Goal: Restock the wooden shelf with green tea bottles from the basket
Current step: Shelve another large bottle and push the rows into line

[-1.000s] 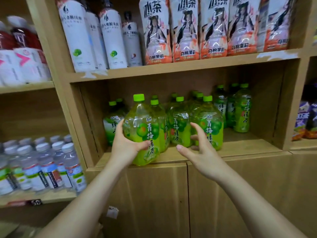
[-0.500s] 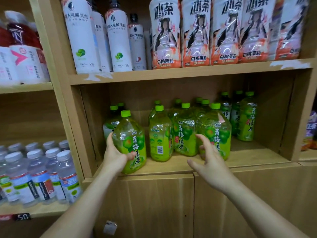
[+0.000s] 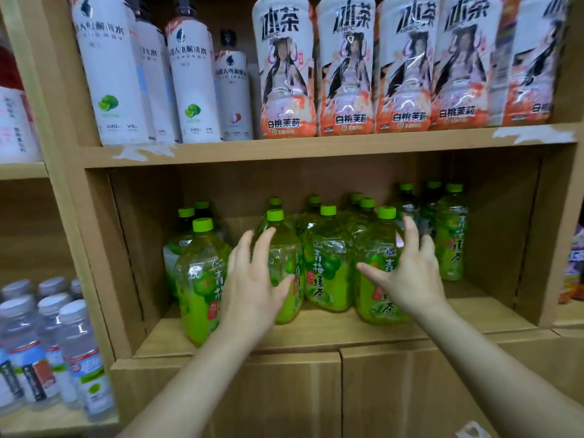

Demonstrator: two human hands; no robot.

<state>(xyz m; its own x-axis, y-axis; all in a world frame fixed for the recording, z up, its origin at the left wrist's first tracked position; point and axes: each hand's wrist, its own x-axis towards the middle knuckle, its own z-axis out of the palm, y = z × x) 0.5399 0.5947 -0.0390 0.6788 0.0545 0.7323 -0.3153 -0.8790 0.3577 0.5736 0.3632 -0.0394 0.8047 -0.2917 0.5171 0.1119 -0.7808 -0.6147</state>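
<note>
Straightening front-row bottles (image 3: 325,267) on shelf (image 3: 316,330): left hand (image 3: 252,289) and right hand (image 3: 407,279) both spread, gripping nothing. Near-left bottle (image 3: 199,279) sits at the edge; a nudge could tip it off.

I see my left hand (image 3: 252,289) spread flat on a green tea bottle (image 3: 284,270) on the wooden shelf (image 3: 316,330). My right hand (image 3: 407,273) is spread on the front right bottle (image 3: 376,279). More green bottles stand behind.
</note>
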